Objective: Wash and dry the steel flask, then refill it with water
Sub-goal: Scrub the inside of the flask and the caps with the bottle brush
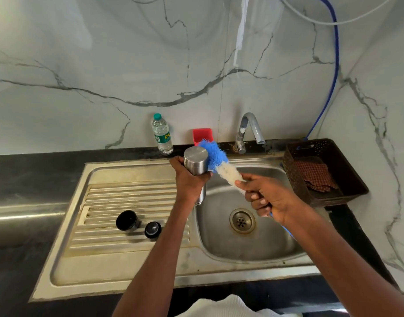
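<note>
My left hand grips the steel flask around its middle and holds it upside down over the sink basin, flat base up. My right hand grips the handle of a blue and white bottle brush. The blue bristles lie against the flask's right side near its base. On the ribbed drainboard stand the flask's cup lid and its black stopper. A plastic water bottle with a teal cap stands by the wall.
The tap stands behind the basin with no water running. A red holder sits against the wall. At the right, a dark perforated basket holds a checked cloth. A white towel lies at the front edge.
</note>
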Action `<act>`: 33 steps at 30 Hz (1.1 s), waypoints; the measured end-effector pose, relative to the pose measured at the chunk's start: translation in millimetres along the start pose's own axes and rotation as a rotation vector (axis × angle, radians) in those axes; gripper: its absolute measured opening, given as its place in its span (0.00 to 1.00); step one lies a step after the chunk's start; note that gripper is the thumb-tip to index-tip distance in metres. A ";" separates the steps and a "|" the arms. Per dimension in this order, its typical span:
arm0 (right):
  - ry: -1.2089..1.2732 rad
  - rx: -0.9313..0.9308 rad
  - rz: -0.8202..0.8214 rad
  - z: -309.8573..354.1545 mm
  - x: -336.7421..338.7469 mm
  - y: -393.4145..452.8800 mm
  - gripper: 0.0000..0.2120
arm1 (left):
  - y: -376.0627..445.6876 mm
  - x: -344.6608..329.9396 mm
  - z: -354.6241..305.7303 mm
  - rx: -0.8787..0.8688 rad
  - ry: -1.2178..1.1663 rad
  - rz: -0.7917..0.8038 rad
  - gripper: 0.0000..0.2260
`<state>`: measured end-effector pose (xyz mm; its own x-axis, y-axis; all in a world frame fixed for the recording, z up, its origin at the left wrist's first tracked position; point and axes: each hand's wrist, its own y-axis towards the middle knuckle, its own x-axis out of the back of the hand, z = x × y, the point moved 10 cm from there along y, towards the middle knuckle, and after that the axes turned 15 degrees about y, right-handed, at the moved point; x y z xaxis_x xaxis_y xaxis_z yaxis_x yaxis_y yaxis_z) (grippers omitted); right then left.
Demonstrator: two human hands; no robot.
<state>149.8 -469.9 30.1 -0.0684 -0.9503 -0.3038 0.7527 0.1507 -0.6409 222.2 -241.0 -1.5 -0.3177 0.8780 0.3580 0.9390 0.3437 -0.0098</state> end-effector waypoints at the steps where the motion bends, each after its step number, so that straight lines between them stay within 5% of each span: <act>1: 0.002 0.015 -0.011 -0.8 2.7 -3.2 0.18 | -0.6 4.6 5.5 0.008 -0.003 -0.017 0.38; 9: -0.121 0.245 -0.181 -12.4 4.1 0.6 0.17 | -2.1 70.1 23.2 0.035 -0.061 -0.219 0.41; 17: -0.200 0.112 -0.101 -70.8 -37.3 37.6 0.13 | 2.6 166.0 42.0 0.060 -0.012 -0.401 0.41; 33: -0.311 0.060 0.053 -115.8 -133.0 66.6 0.14 | 36.1 256.8 87.2 0.098 0.214 -0.367 0.41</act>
<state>133.2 -301.9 -53.8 0.1679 -0.9808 -0.0996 0.7879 0.1942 -0.5844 163.1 26.0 8.6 -0.5838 0.6068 0.5395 0.7491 0.6588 0.0695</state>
